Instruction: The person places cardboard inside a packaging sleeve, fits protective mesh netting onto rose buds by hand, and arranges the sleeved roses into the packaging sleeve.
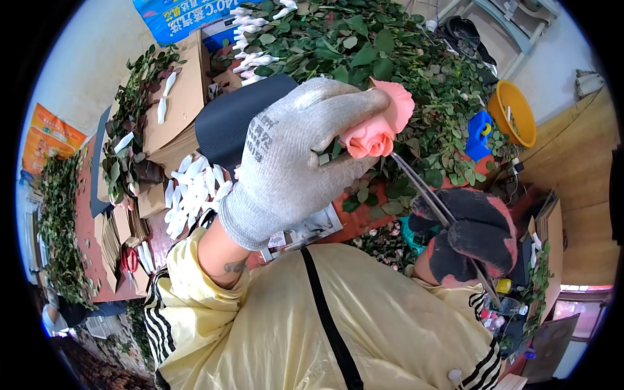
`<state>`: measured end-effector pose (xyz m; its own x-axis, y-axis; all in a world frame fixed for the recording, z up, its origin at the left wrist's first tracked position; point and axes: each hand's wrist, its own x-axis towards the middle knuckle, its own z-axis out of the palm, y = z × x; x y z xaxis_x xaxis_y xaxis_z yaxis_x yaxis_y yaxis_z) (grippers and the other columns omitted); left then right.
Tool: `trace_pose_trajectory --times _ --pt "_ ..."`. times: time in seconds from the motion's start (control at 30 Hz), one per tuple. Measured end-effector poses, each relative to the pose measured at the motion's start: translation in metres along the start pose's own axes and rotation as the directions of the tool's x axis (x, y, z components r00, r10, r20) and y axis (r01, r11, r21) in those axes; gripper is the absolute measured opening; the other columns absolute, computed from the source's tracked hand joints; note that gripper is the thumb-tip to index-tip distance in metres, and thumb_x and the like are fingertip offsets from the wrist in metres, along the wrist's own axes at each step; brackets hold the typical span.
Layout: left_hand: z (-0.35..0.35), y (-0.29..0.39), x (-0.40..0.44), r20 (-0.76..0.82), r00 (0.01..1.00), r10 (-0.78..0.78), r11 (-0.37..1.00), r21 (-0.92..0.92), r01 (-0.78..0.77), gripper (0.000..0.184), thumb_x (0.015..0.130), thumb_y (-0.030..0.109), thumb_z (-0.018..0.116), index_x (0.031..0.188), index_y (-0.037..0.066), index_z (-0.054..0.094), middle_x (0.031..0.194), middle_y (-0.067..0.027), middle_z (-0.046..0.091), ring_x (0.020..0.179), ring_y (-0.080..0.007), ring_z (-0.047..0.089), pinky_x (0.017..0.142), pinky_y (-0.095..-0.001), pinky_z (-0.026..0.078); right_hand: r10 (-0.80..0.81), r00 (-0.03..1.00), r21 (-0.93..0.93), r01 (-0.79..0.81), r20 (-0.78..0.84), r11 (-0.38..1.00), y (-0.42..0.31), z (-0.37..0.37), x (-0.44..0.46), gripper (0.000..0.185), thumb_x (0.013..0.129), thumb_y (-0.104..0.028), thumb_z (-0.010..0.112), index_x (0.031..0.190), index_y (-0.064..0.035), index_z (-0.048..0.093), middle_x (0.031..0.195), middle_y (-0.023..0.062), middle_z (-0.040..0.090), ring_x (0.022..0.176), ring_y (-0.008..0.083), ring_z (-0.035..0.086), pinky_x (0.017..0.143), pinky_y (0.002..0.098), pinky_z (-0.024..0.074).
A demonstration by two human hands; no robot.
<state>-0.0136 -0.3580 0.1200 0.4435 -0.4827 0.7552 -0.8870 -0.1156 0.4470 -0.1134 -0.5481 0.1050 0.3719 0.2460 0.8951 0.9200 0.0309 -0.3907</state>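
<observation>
Pink ruffled rose (379, 134), grasped by my grey-gloved left hand (296, 153), seems steadied against metal tweezers (420, 184) my black-gloved right hand (478, 235) grips.

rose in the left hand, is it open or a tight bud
Partly open: the rose has outer petals flared outward, while its centre is furled.

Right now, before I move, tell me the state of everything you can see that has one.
Left hand: gloved, closed around the rose.
Pink rose: partly open, outer petals spread.
Right hand: dark-gloved, gripping the tweezers.
Tweezers: tips at the rose; whether they pinch a petal, can't tell.
White sleeves: loosely heaped.
Yellow basin: a few pale bits inside.
Red-handled scissors: lying unheld; blades unclear.
</observation>
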Motion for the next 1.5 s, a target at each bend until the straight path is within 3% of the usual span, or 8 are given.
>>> trace_pose_trajectory --times 0.43,0.5,0.6,0.8,1.1,1.5 --pt "0.002 0.0 -0.003 0.014 1.0 -0.018 1.0 -0.02 0.018 0.043 0.065 0.009 0.073 0.106 0.005 0.061 0.099 -0.014 0.061 0.089 -0.0324 0.06 0.077 -0.0362 0.048 -0.044 0.993 -0.023 0.047 0.109 0.999 -0.006 -0.015 -0.004 0.019 0.077 -0.009 0.067 0.089 0.0042 0.061 0.091 0.0261 0.062 0.064 0.028 0.063 0.052 0.0358 0.0533" --pt "0.0 0.001 -0.003 0.042 0.997 -0.06 0.998 -0.025 0.062 0.047 0.062 0.005 0.077 0.107 0.004 0.063 0.103 -0.0142 0.063 0.093 -0.0287 0.062 0.083 -0.0354 0.049 -0.051 0.991 -0.028 0.055 0.12 0.998 -0.006 -0.014 -0.004 0.019 0.077 -0.009 0.067 0.089 0.0042 0.061 0.091 0.0259 0.062 0.064 0.028 0.063 0.052 0.0358 0.0532" --pt "0.002 0.001 -0.003 0.012 1.0 -0.024 1.0 -0.001 0.024 0.043 0.066 0.01 0.073 0.106 0.005 0.061 0.099 -0.0141 0.061 0.089 -0.0325 0.059 0.078 -0.0363 0.048 -0.054 0.989 -0.027 0.058 0.135 0.998 -0.006 -0.014 -0.005 0.02 0.076 -0.009 0.068 0.089 0.0041 0.061 0.09 0.0256 0.062 0.064 0.0279 0.063 0.052 0.0357 0.0531" --pt "0.003 0.0 -0.005 -0.003 1.0 -0.011 1.0 -0.015 0.011 0.042 0.067 0.011 0.073 0.107 0.005 0.061 0.099 -0.0143 0.061 0.089 -0.0325 0.059 0.078 -0.0363 0.048 -0.067 0.986 -0.025 0.071 0.154 0.997 -0.005 -0.015 -0.007 0.021 0.075 -0.01 0.068 0.09 0.004 0.062 0.09 0.0251 0.062 0.064 0.0278 0.063 0.052 0.0355 0.0528" --pt "-0.001 0.0 -0.005 0.045 0.995 -0.088 0.995 -0.045 0.09 0.05 0.062 0.006 0.077 0.11 0.004 0.063 0.1 -0.0134 0.063 0.088 -0.0273 0.062 0.079 -0.0336 0.049 -0.079 0.982 -0.02 0.084 0.174 0.996 -0.003 -0.015 -0.009 0.023 0.074 -0.011 0.069 0.09 0.0037 0.062 0.089 0.0243 0.063 0.064 0.0277 0.063 0.052 0.0353 0.0523" --pt "0.0 -0.001 -0.006 0.042 0.997 -0.066 0.997 -0.035 0.068 0.051 0.063 0.005 0.077 0.111 0.004 0.062 0.102 -0.0127 0.062 0.092 -0.0265 0.061 0.082 -0.0337 0.047 -0.079 0.975 -0.016 0.084 0.209 0.996 -0.002 -0.015 -0.012 0.025 0.073 -0.013 0.071 0.091 0.0035 0.062 0.088 0.0232 0.064 0.063 0.0275 0.063 0.052 0.0349 0.0518"
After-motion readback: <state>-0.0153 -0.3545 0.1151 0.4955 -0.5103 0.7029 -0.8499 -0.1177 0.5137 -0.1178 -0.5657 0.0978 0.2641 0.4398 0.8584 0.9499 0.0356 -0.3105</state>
